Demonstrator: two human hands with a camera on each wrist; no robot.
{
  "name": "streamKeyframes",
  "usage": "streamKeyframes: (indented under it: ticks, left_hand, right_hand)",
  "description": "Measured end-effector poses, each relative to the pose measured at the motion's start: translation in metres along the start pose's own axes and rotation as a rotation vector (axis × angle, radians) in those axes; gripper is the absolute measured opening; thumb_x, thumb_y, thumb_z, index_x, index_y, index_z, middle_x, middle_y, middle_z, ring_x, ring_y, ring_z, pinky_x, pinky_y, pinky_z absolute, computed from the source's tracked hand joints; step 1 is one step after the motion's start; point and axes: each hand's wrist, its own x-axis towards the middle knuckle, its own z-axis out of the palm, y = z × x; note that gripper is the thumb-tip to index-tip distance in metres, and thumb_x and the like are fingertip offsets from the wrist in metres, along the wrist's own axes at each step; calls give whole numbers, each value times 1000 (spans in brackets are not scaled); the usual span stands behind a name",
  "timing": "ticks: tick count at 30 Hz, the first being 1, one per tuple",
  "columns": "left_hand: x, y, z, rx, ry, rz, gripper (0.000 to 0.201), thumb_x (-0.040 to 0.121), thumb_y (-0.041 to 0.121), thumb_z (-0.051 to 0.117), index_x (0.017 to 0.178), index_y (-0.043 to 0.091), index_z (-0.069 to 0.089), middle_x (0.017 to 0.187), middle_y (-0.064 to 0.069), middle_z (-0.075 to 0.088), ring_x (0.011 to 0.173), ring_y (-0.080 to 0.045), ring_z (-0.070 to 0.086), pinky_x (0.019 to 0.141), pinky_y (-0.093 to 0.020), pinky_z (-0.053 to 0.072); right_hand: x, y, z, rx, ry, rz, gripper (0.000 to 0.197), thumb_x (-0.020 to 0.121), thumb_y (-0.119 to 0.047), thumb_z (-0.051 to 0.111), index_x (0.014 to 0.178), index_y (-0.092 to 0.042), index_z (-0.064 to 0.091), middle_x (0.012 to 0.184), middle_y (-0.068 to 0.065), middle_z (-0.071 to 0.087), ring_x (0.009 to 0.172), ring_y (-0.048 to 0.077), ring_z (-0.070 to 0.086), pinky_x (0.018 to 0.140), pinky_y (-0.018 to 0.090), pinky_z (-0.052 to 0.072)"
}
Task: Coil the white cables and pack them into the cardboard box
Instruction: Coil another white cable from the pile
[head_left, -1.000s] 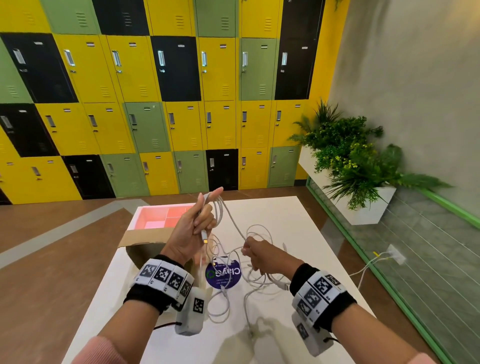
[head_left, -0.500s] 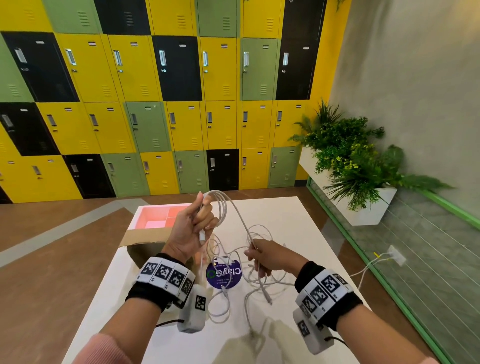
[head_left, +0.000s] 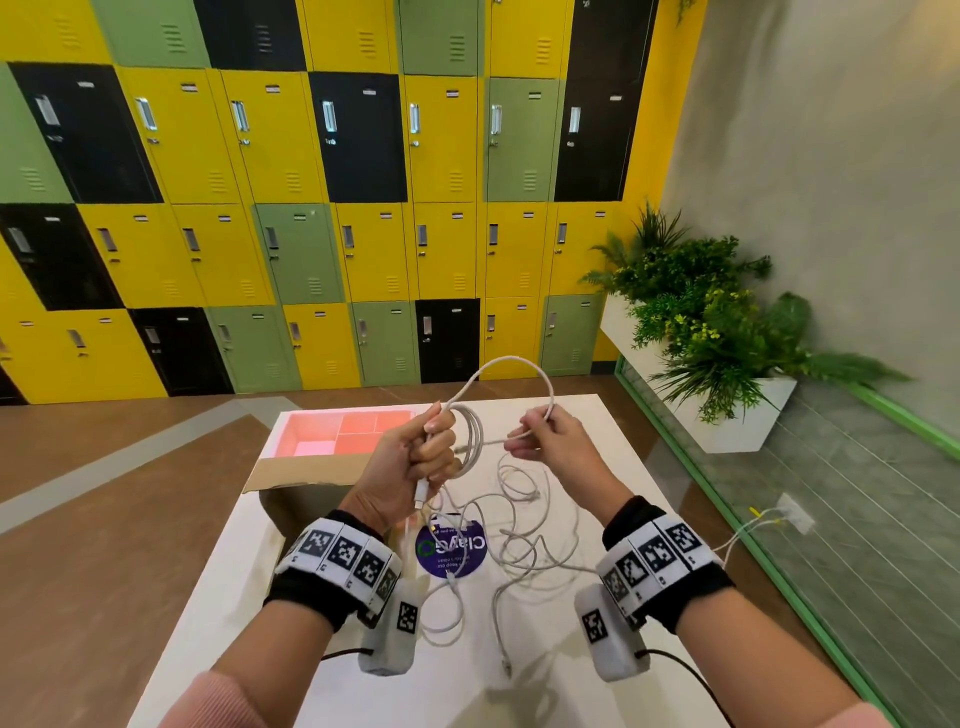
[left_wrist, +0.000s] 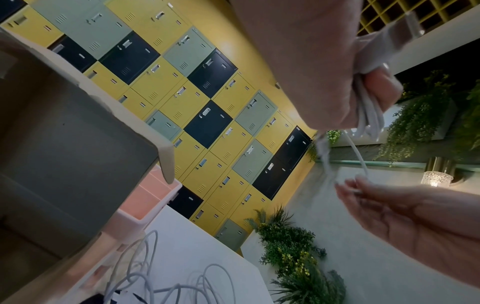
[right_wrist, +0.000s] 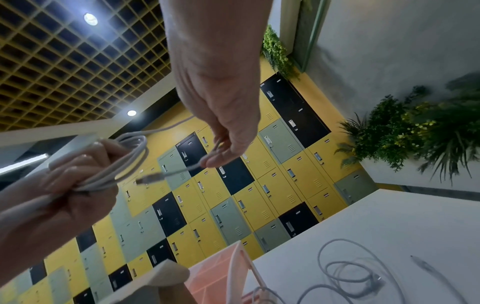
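My left hand (head_left: 439, 447) is raised above the table and grips a white cable coil (head_left: 474, 441) of several loops, with one connector hanging below the fist. My right hand (head_left: 524, 439) pinches the same cable near its free end, level with the left hand. A wide loop (head_left: 511, 359) arcs between the two hands. The right wrist view shows the free connector (right_wrist: 148, 179) sticking out towards the coil (right_wrist: 127, 158). More loose white cables (head_left: 524, 525) lie tangled on the white table (head_left: 613, 447). The open cardboard box (head_left: 306, 475) stands to the left, behind my left wrist.
A pink divided tray (head_left: 345, 431) sits at the table's far left, behind the box. A round purple sticker (head_left: 453, 552) lies under the loose cables. Lockers fill the far wall, and a planter (head_left: 727, 415) stands on the floor to the right.
My right hand rose from the tangle on the table, bringing the cable's end up beside the left hand. A new wide loop now arcs above both hands. The left hand also lifted slightly.
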Motion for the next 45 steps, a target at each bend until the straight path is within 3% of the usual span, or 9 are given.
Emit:
streamKeyframes:
  ticks: [5,9,13,19,27,31,34,40,45]
  left_hand:
    - [1,-3,3,-12,-41,-47,28,90,31,62,68,20,48,47,10,21,36,-6,16,45,-22,15]
    - [2,-3,5,-70,-103,-101,28,96,28,51,71,18,49,48,9,24,36,-7,19,45,-21,19]
    - [2,-6,8,-94,-140,-154,29,97,27,51,70,18,50,47,9,24,36,-8,20,43,-20,27]
    - [1,-8,11,-64,-116,-199,30,90,28,62,65,19,49,44,10,20,34,-8,15,40,-18,29]
    - [0,-8,12,55,19,-174,38,74,34,79,60,20,47,45,10,14,33,-6,9,38,-17,17]
    - [1,-6,17,168,153,-168,41,77,44,71,55,22,44,44,11,18,36,-6,8,31,-13,23]
    - [1,-5,24,369,270,-146,44,89,49,46,53,25,38,43,12,22,40,-7,6,35,-16,12]
    - [3,-12,31,556,316,-76,45,93,43,46,55,23,34,46,6,21,38,-7,15,50,-27,11]
    - [5,-16,35,603,324,-39,46,100,37,39,57,21,32,46,7,20,38,-6,14,42,-20,14]
  right_hand:
    - [6,-7,-1,174,141,-66,20,102,-19,40,87,-9,51,73,8,63,56,9,64,59,21,53]
    - [7,-8,-2,215,159,-43,25,102,-20,38,85,-11,55,69,6,59,51,6,59,57,21,48]
    - [3,-11,2,271,45,48,25,102,-19,39,85,-9,55,68,7,56,48,5,55,53,18,47]
    - [-6,-16,8,239,-149,162,23,101,-19,41,88,-8,56,71,5,55,53,7,53,54,16,48]
    - [-11,-24,15,-25,-348,146,44,103,-37,28,107,-6,59,81,4,60,76,14,56,75,26,45]
    - [-9,-21,13,-171,-441,163,45,95,-51,42,106,-13,63,86,-4,60,83,11,52,87,34,37]
    - [-12,-22,8,-186,-532,150,29,92,-45,52,105,-21,62,93,-10,61,92,10,52,91,36,34]
    - [-16,-23,9,-183,-650,169,46,82,-28,68,122,-7,56,105,6,60,102,23,51,90,41,30]
    - [-18,-33,4,-265,-685,180,41,87,-5,64,125,-4,51,105,8,60,100,21,55,85,31,39]
